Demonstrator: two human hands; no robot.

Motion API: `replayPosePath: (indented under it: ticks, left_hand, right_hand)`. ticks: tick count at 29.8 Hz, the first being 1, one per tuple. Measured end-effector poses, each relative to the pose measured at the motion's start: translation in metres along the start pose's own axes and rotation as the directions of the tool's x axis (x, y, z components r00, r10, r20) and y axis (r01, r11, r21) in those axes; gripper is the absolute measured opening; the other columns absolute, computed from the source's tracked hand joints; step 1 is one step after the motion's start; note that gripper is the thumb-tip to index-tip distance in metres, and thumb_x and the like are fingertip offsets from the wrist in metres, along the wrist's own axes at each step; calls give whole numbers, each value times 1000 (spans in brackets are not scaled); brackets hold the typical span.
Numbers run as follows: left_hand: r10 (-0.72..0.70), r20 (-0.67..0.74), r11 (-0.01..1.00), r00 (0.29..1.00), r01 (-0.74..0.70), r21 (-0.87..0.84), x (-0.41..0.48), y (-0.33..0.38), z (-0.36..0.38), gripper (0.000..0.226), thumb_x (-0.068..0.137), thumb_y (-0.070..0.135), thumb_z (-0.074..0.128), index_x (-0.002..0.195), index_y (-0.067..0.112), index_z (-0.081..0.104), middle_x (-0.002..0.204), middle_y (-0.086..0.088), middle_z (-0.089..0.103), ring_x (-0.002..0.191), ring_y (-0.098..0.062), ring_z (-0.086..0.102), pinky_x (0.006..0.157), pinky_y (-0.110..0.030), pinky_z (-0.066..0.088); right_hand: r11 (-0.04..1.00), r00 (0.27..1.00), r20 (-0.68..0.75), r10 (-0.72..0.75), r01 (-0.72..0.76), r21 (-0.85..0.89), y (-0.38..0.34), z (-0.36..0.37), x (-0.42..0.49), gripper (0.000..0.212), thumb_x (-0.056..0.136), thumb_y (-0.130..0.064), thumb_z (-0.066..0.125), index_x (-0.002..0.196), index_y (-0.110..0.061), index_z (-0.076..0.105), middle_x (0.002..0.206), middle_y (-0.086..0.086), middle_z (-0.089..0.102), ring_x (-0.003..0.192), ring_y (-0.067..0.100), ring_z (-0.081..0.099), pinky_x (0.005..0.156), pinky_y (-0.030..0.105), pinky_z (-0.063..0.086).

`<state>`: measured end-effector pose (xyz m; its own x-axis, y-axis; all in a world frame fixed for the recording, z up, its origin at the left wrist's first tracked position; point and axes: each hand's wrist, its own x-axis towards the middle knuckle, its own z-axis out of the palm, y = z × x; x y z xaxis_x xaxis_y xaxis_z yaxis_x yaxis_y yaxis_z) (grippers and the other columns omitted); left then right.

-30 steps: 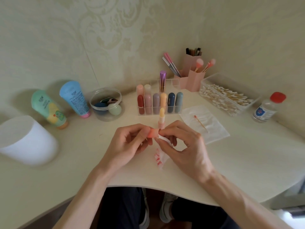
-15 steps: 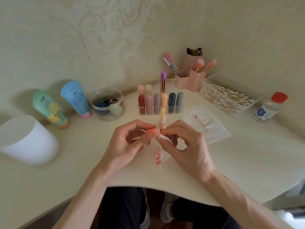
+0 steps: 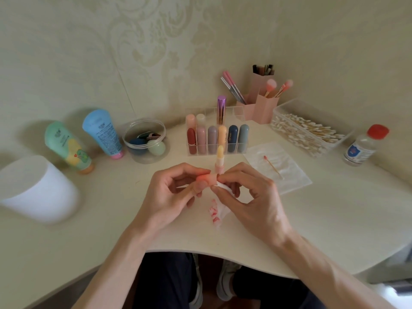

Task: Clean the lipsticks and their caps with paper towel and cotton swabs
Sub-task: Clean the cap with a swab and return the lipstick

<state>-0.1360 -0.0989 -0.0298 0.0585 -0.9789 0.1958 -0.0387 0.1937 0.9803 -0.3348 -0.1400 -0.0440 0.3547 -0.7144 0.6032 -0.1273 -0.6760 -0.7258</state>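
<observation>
The coral cap lies sideways between our hands, above the table and not far from its front edge. Our left hand pinches it by thumb and fingertips, and our right hand pinches a twist of paper towel against its open end. The hold on the cap looks light, so we judge that a hard push or twist of the towel could pop it out of our fingers and send it rolling over the edge to the floor. The towel's hanging tail is blotched red, and if it swings against the cap's outside or our fingers, it would put colour back where we want it gone. Just behind our knuckles the uncapped lipstick stands upright with its pale stick bare. A jerk forward could knock it over, smear it on the table or snap it. Behind it the clear organiser holds the other lipsticks in a row, near enough for a toppling tube to strike. To the right a used cotton swab with a red tip lies on a flat sheet, well apart from our hands and of little danger
</observation>
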Motion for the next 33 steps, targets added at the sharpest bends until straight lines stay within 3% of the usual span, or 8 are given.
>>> replayPosePath:
  ticks: [7, 10, 13, 17, 22, 26, 31, 33]
  left_hand:
    - [137, -46, 991, 989, -137, 1, -2, -4, 0, 21, 79, -8, 78, 96, 4, 77, 93, -8, 77, 92, -28, 77, 80, -34, 63]
    - [159, -66, 987, 985, -159, 8, -4, -3, 0, 21, 76, 4, 79, 97, 3, 77, 95, -8, 78, 94, -29, 76, 84, -38, 63]
    - [127, -124, 990, 984, -118, 75, -4, -1, -7, 25, 79, 6, 78, 103, 6, 77, 95, -5, 80, 85, -26, 76, 80, -31, 62]
    - [181, -130, 939, 975, -132, 318, -3, -2, -26, 24, 95, 12, 70, 119, 16, 73, 101, 2, 78, 91, -24, 72, 77, -35, 61]
    - [328, -52, 668, 943, -193, 719, 5, -12, -43, 37, 97, 8, 68, 128, 27, 72, 106, 6, 62, 75, -13, 65, 68, -29, 53]
    - [303, -42, 590, 952, -153, 793, 10, -15, -38, 43, 95, 12, 72, 134, 29, 68, 100, 10, 59, 64, -1, 56, 65, -8, 39]
    - [284, -52, 574, 958, -126, 809, 12, -13, -34, 42, 96, 16, 71, 136, 28, 66, 99, 15, 56, 69, 7, 55, 67, -3, 37]
    - [279, -62, 579, 958, -116, 807, 12, -14, -34, 41, 96, 19, 71, 136, 28, 65, 102, 14, 56, 69, 7, 56, 67, -6, 39]
  right_hand:
    - [969, 985, 45, 167, -172, 179, -2, 1, 0, 11, 91, -6, 80, 103, -7, 80, 84, 0, 68, 70, 20, 59, 67, 29, 49]
    - [907, 955, 90, 282, -296, 299, -7, -3, 2, 9, 93, -11, 78, 100, -7, 81, 88, 4, 75, 74, 32, 66, 68, 37, 54]
    - [844, 919, 79, 387, -387, 372, -10, -11, 5, 7, 93, -13, 76, 97, -9, 81, 88, 5, 79, 74, 24, 71, 70, 30, 56]
    - [910, 928, 43, 370, -371, 182, -1, -15, 4, 10, 95, -17, 77, 102, -22, 83, 97, -3, 79, 79, 24, 70, 72, 38, 55]
    - [879, 892, 78, 446, -453, 151, 3, -7, 2, 28, 87, -16, 84, 111, -32, 80, 91, -5, 77, 75, 17, 69, 73, 21, 54]
    - [866, 870, 88, 485, -492, 86, 5, -9, 1, 34, 89, -14, 83, 119, -29, 79, 92, -10, 77, 81, 17, 73, 76, 22, 57]
    - [908, 917, -15, 399, -397, -132, -1, -13, 2, 18, 95, -36, 75, 112, -32, 80, 90, -15, 73, 78, 11, 66, 65, 14, 47]
    - [911, 922, -26, 385, -385, -146, -6, -14, 3, 29, 89, -50, 73, 108, -29, 80, 85, -15, 73, 76, 8, 65, 64, 13, 45]
